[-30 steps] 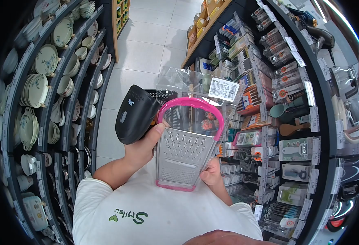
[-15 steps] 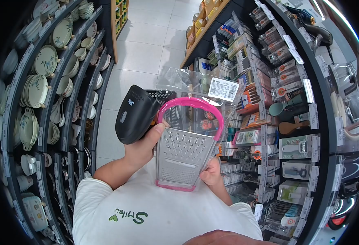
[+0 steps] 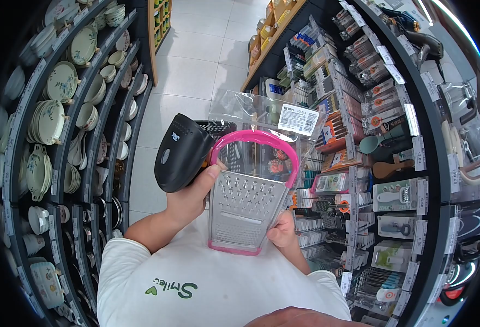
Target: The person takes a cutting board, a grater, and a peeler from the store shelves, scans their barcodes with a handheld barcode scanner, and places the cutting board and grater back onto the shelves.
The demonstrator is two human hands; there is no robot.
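Observation:
A metal grater (image 3: 245, 204) with a pink handle and pink foot is held upright before my chest, in a clear plastic bag. A white barcode label (image 3: 298, 119) is on the bag's upper right. My left hand (image 3: 192, 194) is closed around a black barcode scanner (image 3: 179, 157), and its thumb presses on the grater's upper left edge. Most of those fingers are hidden behind the scanner and grater. My right hand (image 3: 282, 229) grips the grater's lower right side, thumb in front and the other fingers largely out of sight.
Left, a dark shelf rack (image 3: 33, 82) carries stacked plates, bowls and spoons. Packaged kitchen tools hang on the right rack (image 3: 354, 180), close to my right arm. Behind the grater, a black perforated basket (image 3: 218, 128) is partly visible. Tiled floor (image 3: 191, 71) runs ahead between the racks.

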